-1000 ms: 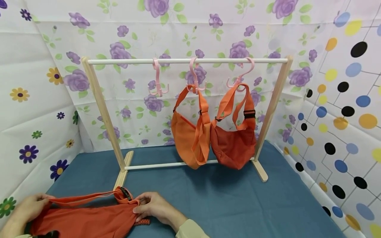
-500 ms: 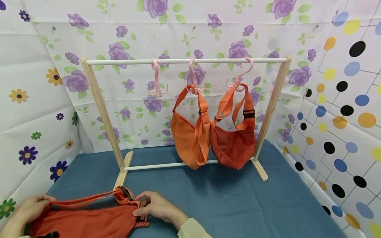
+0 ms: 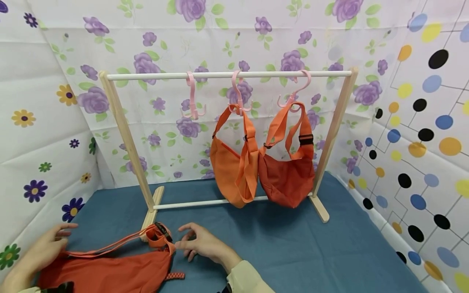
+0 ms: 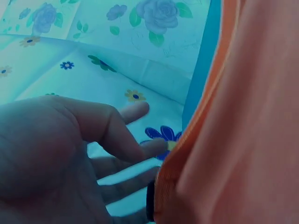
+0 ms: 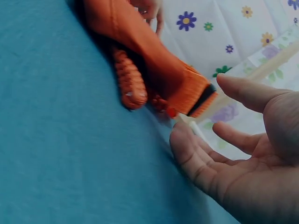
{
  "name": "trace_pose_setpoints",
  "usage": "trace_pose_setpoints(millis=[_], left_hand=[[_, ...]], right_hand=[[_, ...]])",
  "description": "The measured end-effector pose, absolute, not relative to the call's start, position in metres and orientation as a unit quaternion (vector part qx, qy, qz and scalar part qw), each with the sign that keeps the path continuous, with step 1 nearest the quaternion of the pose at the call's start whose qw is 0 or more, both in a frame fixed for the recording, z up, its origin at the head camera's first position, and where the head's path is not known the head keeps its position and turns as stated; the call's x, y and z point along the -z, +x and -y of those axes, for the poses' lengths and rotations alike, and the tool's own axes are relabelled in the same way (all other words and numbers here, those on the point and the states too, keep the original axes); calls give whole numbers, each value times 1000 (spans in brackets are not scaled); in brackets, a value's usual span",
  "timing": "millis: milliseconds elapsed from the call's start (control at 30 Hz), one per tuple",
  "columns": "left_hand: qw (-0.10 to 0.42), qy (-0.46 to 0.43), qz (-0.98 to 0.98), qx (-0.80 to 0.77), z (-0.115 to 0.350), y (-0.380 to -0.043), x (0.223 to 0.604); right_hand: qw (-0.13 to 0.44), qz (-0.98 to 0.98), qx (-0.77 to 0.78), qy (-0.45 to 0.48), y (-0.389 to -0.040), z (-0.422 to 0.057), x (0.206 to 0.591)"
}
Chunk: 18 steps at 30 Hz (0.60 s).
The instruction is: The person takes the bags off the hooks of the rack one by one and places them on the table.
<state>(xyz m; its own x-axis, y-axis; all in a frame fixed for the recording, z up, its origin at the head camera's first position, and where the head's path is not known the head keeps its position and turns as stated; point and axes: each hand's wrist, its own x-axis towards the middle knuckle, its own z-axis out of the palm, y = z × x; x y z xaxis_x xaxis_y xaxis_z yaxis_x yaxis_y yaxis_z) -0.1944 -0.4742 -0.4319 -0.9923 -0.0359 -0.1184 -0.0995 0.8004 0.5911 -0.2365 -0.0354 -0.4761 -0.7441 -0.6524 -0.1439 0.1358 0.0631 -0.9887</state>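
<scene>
A red-orange shoulder bag (image 3: 110, 270) lies flat at the front left of the table, its strap (image 3: 106, 249) slack along the top edge. A black buckle (image 3: 163, 232) sits at the bag's right end, and a braided cord pull (image 5: 129, 80) sticks out below it. My left hand (image 3: 47, 248) is at the bag's left end with fingers loosely extended; the left wrist view shows nothing in its grasp. Just off the right end, my right hand (image 3: 205, 246) has its thumb and fingers spread, close to the strap end (image 5: 191, 95) in the right wrist view.
A wooden rack with a white top bar (image 3: 154, 76) stands behind. Three pink hooks hang from it; the left hook (image 3: 193, 97) is bare. An orange bag (image 3: 232, 171) and a darker red bag (image 3: 287, 179) hang from the others. The rack's left foot (image 3: 152, 211) stands behind the bag.
Both hands have let go of the bag's ends. The left hand has lifted slightly and the right has moved a little to the right, fingers spreading. The strap and buckle end have shifted slightly.
</scene>
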Motion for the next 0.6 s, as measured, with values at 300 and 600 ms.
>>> trace_pose_setpoints(millis=[300,600], left_hand=[[-37,-11,-949,-313,459,-198,417],[-144,28,-943,-297,434,-202,413]], right_hand=[[261,-697,632,-215,-242,26,465],[190,-743,585,-266,-240,20,450]])
